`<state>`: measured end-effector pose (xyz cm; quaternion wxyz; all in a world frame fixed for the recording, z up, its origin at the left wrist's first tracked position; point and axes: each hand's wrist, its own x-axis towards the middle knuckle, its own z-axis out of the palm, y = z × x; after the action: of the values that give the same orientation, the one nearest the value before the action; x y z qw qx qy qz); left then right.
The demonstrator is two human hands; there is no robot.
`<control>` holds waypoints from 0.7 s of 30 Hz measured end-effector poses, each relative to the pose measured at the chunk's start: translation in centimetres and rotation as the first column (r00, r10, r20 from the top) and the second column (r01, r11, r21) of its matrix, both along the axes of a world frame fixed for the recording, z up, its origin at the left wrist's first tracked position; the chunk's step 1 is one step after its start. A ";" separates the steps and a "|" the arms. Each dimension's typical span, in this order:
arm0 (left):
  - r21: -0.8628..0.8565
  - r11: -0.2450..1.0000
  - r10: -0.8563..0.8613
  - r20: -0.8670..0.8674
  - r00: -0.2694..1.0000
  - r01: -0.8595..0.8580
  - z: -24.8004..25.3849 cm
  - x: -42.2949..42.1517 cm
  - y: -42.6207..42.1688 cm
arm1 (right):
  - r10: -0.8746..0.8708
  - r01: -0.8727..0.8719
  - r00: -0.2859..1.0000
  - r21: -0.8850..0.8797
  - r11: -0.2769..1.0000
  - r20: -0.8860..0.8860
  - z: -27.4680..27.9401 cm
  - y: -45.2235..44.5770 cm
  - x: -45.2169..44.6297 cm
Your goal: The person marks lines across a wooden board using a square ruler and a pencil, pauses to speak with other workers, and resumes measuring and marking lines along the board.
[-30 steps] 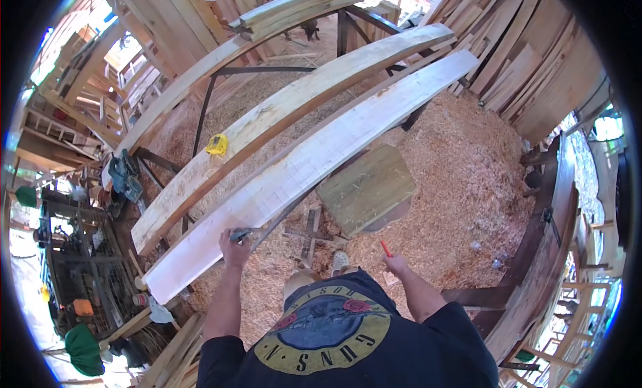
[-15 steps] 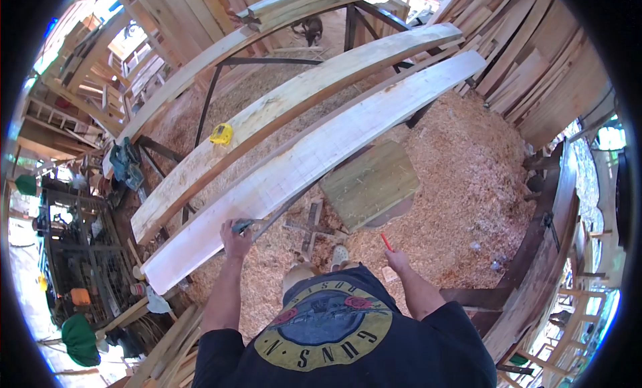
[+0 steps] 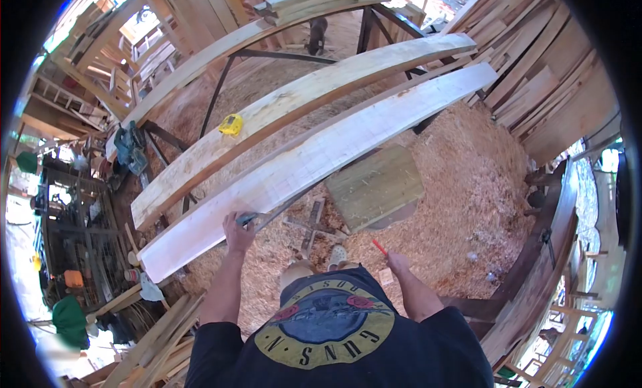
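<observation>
My left hand (image 3: 238, 233) is closed around a small grey-blue object (image 3: 247, 218), its kind unclear, at the front edge of a pale planed plank (image 3: 311, 162). A red pencil (image 3: 380, 247) points up and left from the fingers of my right hand (image 3: 398, 263), which is held in front of my body, apart from the wood. Behind the pale plank lies a curved, rougher plank (image 3: 301, 80). On that one rests a yellow tape measure (image 3: 231, 124).
A flat board (image 3: 376, 187) stands over wood shavings (image 3: 468, 187) before me. A wooden cross-shaped piece (image 3: 312, 227) lies near my feet. Stacked boards (image 3: 535, 74) lean at the right rear. A dark animal (image 3: 317, 35) is beyond the planks. Cluttered shelves (image 3: 77, 214) stand left.
The whole view has shifted slightly. My right hand with the red pencil has moved a little left and down. My left hand stays at the plank's edge. The animal has changed its pose.
</observation>
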<state>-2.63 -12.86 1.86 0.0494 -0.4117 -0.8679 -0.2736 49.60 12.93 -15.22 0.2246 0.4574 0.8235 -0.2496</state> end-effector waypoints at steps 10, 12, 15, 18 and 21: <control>-0.032 0.999 0.009 -0.006 1.000 -0.009 0.5 0.3 0.2 | -0.159 0.131 0.972 -0.165 0.978 -0.172 -4.5 0.2 1.5; -0.020 1.000 0.008 -0.021 1.000 -0.009 0.4 0.4 0.2 | -0.195 0.161 0.969 -0.211 0.964 -0.154 -5.5 0.3 1.8; -0.031 1.000 -0.001 -0.014 1.000 0.001 0.3 0.2 0.2 | -0.275 0.235 0.953 -0.264 0.935 -0.127 -6.2 0.3 1.7; -0.020 1.000 0.002 -0.007 1.000 -0.002 0.0 0.1 0.1 | -0.465 0.382 0.872 -0.384 0.841 -0.152 -7.2 0.3 1.6; -0.027 1.000 0.011 -0.006 1.000 -0.012 -0.5 0.0 0.0 | -0.589 0.471 0.795 -0.465 0.750 -0.145 -4.1 0.0 0.7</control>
<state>-2.67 -12.87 1.39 0.0481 -0.4081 -0.8737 -0.2604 50.33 12.91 -19.33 0.1135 0.5767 0.6105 -0.5309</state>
